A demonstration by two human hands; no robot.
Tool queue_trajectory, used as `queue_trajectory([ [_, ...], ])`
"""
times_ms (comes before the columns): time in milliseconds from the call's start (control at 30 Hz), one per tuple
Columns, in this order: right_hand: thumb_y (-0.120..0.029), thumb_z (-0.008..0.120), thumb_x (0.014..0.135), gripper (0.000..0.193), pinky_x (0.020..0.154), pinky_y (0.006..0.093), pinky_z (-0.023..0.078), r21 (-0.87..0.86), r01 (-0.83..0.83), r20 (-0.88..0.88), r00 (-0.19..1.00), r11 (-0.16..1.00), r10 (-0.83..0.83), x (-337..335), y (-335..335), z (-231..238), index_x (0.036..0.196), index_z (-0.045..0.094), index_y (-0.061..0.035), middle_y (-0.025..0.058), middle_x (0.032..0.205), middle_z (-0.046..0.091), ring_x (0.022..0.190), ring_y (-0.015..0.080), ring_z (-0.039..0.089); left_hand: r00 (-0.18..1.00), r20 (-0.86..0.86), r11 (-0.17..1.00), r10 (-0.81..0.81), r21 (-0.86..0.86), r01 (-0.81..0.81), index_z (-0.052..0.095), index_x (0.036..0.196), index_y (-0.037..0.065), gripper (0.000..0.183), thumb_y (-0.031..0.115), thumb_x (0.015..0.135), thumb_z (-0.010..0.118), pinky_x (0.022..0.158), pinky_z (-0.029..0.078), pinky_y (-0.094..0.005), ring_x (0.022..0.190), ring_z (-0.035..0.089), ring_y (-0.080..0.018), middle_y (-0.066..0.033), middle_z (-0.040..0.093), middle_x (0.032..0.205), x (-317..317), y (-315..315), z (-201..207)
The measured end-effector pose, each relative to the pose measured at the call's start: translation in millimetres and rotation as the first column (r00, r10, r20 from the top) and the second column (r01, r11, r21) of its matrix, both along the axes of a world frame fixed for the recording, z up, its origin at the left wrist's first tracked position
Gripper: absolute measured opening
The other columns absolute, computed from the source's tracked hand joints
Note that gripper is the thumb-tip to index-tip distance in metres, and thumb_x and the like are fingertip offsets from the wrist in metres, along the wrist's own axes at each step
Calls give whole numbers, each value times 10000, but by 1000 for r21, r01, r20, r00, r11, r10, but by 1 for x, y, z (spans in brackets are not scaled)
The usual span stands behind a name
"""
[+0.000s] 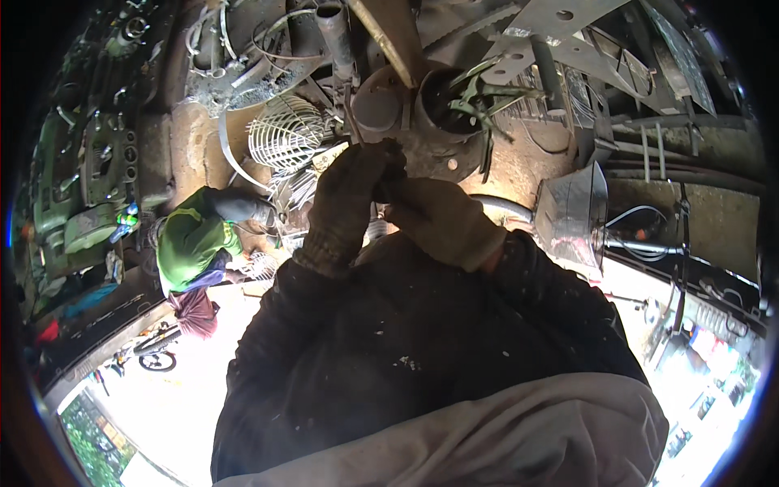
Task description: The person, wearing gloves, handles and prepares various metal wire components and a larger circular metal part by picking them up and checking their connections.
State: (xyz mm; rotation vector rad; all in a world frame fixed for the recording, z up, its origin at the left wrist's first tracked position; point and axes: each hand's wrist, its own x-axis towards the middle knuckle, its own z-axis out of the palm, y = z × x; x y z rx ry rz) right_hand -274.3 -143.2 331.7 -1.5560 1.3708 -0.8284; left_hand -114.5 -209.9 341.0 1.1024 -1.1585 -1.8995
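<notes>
My left hand [345, 195], in a pale work glove, is raised in front of my chest with its fingers curled closed. Close beside it, my right hand [442, 217], gloved too, has its fingers pressed together. Between the fingertips is a small dark piece [391, 154], too dim to name; both hands seem to grip it. Beyond the hands stands a dark round metal container [434, 101] with greenish metal tools or scraps [487, 101] sticking out. A wire fan guard [284, 134] lies left of it.
At the left, a person in a green shirt [191, 252] bends low near a large machine [89, 170]. Metal plates [568, 20] and a vertical pipe [333, 36] crowd the far side. A sheet-metal hopper [572, 215] stands at my right. A bicycle [158, 357] is outside.
</notes>
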Motion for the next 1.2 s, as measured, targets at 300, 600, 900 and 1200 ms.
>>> queue_trajectory([
  [300,-307,604,921,372,898,427,510,264,312,-145,948,913,-282,53,14,-19,1166,666,-33,197,1101,687,1030,342,663,793,601,222,102,-791,571,672,1156,43,325,94,835,664,729,534,-373,816,676,-267,-110,693,978,58,-41,-56],
  [600,-241,491,1005,313,660,295,562,692,371,159,758,619,-632,43,-27,-42,1157,646,-14,111,957,694,752,170,693,695,706,145,-133,-680,719,677,1016,145,147,190,920,575,646,527,-360,750,680,-243,-57,683,862,48,-57,-91],
  [900,-234,584,950,241,655,372,564,-89,249,-375,889,964,-264,16,-20,-127,1072,655,-38,120,926,687,801,249,689,621,782,161,57,-621,767,668,960,119,132,211,913,585,663,531,-404,756,678,-288,-86,677,844,30,-71,-108],
  [1200,-215,638,894,270,785,432,549,-295,363,-501,729,884,-466,30,-30,-88,1162,660,-182,104,1051,656,919,326,668,551,812,205,190,-582,787,689,981,139,178,285,913,612,662,539,-403,775,679,-274,-64,689,853,19,-71,-109],
])
